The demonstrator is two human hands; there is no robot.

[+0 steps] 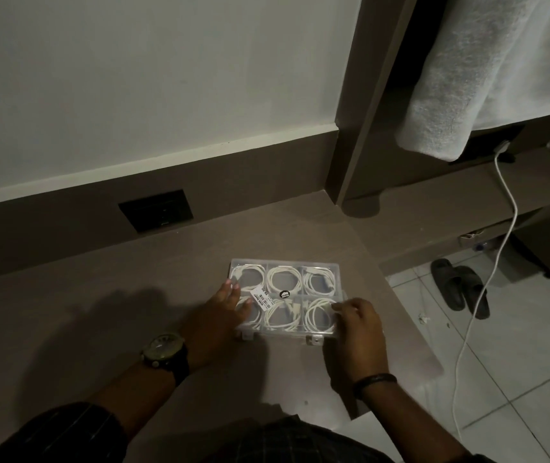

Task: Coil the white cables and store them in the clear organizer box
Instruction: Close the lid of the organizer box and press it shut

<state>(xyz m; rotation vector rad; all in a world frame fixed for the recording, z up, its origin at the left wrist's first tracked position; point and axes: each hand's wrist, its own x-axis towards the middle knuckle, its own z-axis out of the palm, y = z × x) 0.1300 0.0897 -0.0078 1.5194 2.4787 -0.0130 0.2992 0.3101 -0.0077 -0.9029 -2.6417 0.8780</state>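
The clear organizer box (300,264) lies on the brown desk (133,295) with its lid down. Through the lid I see coiled white cables (283,280), one in each of its several compartments. My left hand (220,315) lies flat on the lid's left side, fingers spread over a white label. My right hand (358,324) holds the box's front right corner, fingers curled over the lid edge. Two latches (313,340) stick out at the front edge.
A black wall socket (157,210) sits behind the desk. A long white cable (487,282) hangs from a charger at the right down to the tiled floor. Dark slippers (460,287) lie on the floor. A grey towel (487,71) hangs at upper right.
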